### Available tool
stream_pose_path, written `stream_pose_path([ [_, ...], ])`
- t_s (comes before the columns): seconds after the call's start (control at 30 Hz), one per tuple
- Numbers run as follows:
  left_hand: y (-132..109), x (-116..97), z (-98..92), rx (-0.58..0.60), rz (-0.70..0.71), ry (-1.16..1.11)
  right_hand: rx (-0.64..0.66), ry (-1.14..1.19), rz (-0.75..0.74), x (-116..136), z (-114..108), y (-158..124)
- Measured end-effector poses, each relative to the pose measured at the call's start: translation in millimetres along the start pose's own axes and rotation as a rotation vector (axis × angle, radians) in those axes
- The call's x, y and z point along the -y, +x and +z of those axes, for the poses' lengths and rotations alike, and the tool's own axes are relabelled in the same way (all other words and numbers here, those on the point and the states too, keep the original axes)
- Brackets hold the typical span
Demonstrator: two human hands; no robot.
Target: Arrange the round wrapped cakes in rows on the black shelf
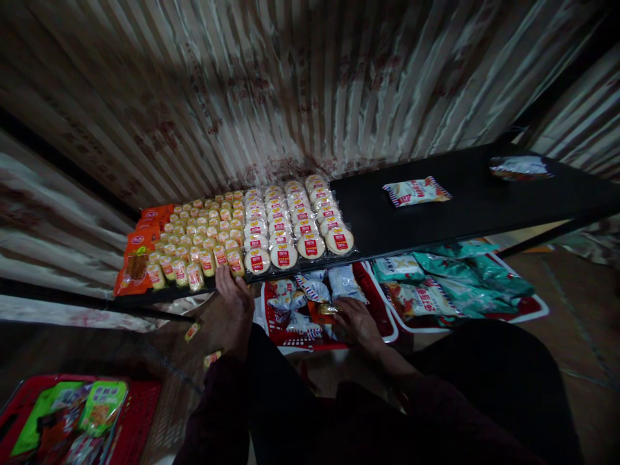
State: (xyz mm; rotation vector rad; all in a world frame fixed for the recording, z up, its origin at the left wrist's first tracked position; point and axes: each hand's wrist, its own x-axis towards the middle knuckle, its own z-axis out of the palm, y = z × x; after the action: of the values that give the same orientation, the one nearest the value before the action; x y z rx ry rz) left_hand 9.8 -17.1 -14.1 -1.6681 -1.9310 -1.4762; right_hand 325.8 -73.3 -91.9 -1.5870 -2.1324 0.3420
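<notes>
On the black shelf [368, 219] stand rows of small yellow wrapped cakes [194, 245], with rows of round white wrapped crackers [283, 255] to their right. My left hand [234, 294] is at the shelf's front edge, its fingertips against the front yellow cakes at the right end of their rows. Over the red basket [391, 330] with white-and-blue packets [312, 287], my right hand [358, 321] reaches in with bent fingers. A small yellow packet [328, 310] is at its fingertips; whether it is gripped is unclear.
Orange packets [138, 258] lie at the shelf's left end, two white packets farther right. Another basket [540, 309] holds green packets [465, 284]. Two small wrapped cakes [192, 332] lie on the floor. A red basket [145, 413] of mixed snacks stands at lower left. Pleated curtains hang behind.
</notes>
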Motion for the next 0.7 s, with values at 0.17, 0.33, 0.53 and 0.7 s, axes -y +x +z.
stream_pose_path([
  [0.17,-21,-30,-7.5,0.038,0.144,-0.002,0.104,0.003,0.05,3,1,5],
  [0.33,-68,-68,-8.6,0.363,0.134,-0.147,0.215,0.008,0.115,10,-3,11],
  [0.53,-123,-94,8.2,0.996,-0.009,-0.221,0.317,-0.019,0.129,20,-12,18],
  [0.7,-137,-95,20.0,1.115,-0.193,-0.205,0.363,-0.006,0.131,28,-17,20],
])
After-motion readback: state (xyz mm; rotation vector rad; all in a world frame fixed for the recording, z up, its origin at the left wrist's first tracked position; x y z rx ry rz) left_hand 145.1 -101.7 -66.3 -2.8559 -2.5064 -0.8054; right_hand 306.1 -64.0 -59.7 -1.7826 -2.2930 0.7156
